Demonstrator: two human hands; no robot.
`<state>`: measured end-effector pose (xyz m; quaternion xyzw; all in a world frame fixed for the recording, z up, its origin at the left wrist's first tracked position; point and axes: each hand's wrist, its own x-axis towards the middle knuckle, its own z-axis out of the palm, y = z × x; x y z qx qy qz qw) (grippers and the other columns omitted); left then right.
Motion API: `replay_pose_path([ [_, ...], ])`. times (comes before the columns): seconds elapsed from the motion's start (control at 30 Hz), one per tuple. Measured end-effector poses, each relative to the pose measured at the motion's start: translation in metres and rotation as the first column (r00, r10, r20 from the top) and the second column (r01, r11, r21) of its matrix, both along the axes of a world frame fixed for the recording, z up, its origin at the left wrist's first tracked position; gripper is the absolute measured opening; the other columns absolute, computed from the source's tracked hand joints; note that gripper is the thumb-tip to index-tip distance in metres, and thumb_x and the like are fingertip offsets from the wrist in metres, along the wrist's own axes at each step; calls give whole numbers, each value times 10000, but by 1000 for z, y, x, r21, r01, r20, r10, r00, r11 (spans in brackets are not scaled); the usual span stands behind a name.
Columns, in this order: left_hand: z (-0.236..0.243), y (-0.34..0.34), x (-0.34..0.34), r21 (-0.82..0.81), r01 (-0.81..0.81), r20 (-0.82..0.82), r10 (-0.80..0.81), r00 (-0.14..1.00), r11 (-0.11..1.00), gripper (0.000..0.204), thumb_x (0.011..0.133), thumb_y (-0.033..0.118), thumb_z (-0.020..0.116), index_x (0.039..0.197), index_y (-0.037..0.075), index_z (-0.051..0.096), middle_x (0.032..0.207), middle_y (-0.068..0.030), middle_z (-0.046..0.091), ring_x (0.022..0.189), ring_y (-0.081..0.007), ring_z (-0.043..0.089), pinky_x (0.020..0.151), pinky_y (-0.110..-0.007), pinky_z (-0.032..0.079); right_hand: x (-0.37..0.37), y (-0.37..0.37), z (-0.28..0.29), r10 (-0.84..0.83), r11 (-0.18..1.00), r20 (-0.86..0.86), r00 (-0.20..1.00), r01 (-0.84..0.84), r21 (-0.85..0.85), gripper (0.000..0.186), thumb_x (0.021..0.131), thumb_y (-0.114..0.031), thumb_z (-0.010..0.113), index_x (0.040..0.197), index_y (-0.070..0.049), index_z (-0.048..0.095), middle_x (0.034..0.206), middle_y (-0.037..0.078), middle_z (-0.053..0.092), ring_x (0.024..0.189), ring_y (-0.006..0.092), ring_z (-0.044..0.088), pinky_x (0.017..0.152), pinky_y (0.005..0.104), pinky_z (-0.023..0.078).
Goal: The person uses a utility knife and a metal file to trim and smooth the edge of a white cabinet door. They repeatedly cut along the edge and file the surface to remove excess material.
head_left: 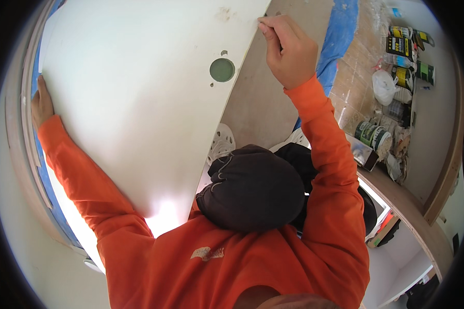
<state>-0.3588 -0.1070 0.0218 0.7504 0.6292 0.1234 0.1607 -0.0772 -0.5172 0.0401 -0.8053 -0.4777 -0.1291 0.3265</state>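
A large white panel (123, 87) with a round cutout (221, 69) and two smaller marks beside it fills the left half of the head view. My left hand (42, 101) grips its left edge, fingers along the edge. At the top of its right edge, my right hand (288, 49) pinches the board with thumb and forefinger. Below, dark clothing (250, 190) and white perforated shoes (220, 141) show between my orange sleeves.
Beige boarding (258, 98) lies beside the panel, with blue sheeting (337, 36) and a dusty tiled floor (350, 87) to the right. Several cans (371, 135), bottles and a plastic bag (382, 87) line the far right. An open cabinet (392, 273) sits at lower right.
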Motion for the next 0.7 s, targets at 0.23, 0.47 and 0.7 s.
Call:
replay_pose_path([
  [0.23,0,2,-1,-1,-4,8,4,1000,1000,938,830,786,354,1245,-16,610,1224,-221,619,1164,-320,578,1024,-377,401,-25,-14,-8,89,996,54,995,-88,-15,253,703,6,612,926,-111,635,813,2,617,541,225,564,458,314,426],
  [0.47,-9,20,-10,8,23,-10,-23,1000,1000,931,839,776,364,1210,-36,626,1169,-218,647,1123,-334,600,991,-368,427,-24,-14,0,177,984,37,984,-177,0,240,720,13,602,924,-110,633,788,13,617,529,208,565,458,307,433],
  [0.7,-6,19,-18,81,2,-65,3,998,997,839,879,727,346,1149,2,673,1094,-177,682,1000,-276,659,886,-330,483,71,12,30,-37,998,-421,906,56,33,88,881,-90,605,881,-2,608,742,150,629,659,315,625,574,345,477],
])
